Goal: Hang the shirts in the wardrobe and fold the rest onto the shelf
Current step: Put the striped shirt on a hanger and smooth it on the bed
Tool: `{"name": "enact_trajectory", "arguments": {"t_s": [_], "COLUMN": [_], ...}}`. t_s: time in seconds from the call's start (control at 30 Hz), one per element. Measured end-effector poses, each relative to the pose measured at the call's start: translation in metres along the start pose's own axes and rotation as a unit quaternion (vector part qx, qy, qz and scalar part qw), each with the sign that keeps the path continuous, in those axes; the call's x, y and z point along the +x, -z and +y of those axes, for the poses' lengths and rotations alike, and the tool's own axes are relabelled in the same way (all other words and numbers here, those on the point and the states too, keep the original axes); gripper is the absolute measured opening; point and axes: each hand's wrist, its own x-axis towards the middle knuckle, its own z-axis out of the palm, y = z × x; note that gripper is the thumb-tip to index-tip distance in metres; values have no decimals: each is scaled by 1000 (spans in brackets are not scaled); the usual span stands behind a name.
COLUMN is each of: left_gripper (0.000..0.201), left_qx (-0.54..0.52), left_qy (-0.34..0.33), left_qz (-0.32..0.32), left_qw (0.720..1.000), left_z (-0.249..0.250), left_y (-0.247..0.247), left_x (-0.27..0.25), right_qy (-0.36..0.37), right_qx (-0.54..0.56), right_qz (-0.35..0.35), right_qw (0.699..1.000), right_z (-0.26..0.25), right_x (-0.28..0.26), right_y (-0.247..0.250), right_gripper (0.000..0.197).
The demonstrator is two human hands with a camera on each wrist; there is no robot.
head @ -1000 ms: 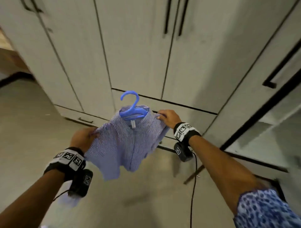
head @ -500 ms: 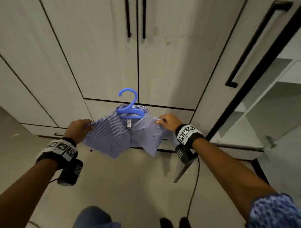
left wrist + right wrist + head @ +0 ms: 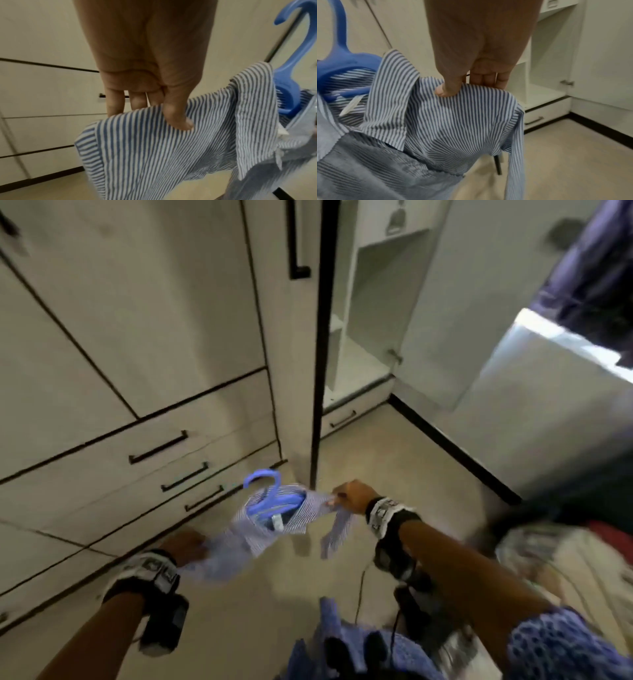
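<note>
Head view is smeared with blur, so edges are soft, yet the striped shirt (image 3: 270, 525) reads clearly at the lower centre of the frame, stretched in the air between two hands above the floor (image 3: 394, 474). It sits on a blue hanger (image 3: 270, 498) whose hook points up and to the left. The left hand (image 3: 186, 546) grips one shoulder end at lower left; its fingers are lost behind the cloth from this angle. The right hand (image 3: 352, 496) holds the other end, right of centre.

Left wrist view settles it: the thumb (image 3: 178, 119) presses on top of the stripes with the other fingers tucked under the fabric, a pinch. Only the hook and neck of the hanger show here, at the right edge, cut off by the frame.

Right wrist view shows the same kind of pinch, thumb (image 3: 444, 88) over the cloth, fingers beneath. It also shows a white label (image 3: 350, 104) inside the collar.

Upper centre of the head view, the wardrobe (image 3: 370, 320) stands open, pale shelves inside; closed drawers (image 3: 154, 450) fill the left.
</note>
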Motion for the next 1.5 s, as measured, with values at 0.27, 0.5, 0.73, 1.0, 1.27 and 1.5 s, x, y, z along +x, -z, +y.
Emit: {"name": "enact_trajectory", "arguments": {"t_s": [0.27,0.5,0.73,1.0,1.27,1.5], "left_gripper": [21,27,24,26,16,66], "left_qx": [-72,-72,-57,-42,-115,-141], "left_qy": [-253,-350,-334,-292,-333,-303], "left_qz": [73,109,261,400,487,541], "left_qw": [962,928,904,868,799,772], "left_z": [146,292,430,532,581,595], "left_y": [21,48,122,296,479,640], "left_x": [20,22,46,57,36,41], "right_qy": [-221,-295,-288,-137,40,80], "right_qx": [35,97,88,129,88,-19], "right_qz": [185,328,390,516,639,743], "right_qw": [957,892,870,835,763,664], "right_z": [102,176,264,310,317,275], "right_x": [-126,-193,-185,-161,-118,-69], "right_y": [30,77,171,334,514,690], "right_gripper": [42,30,32,37,43,29]}}
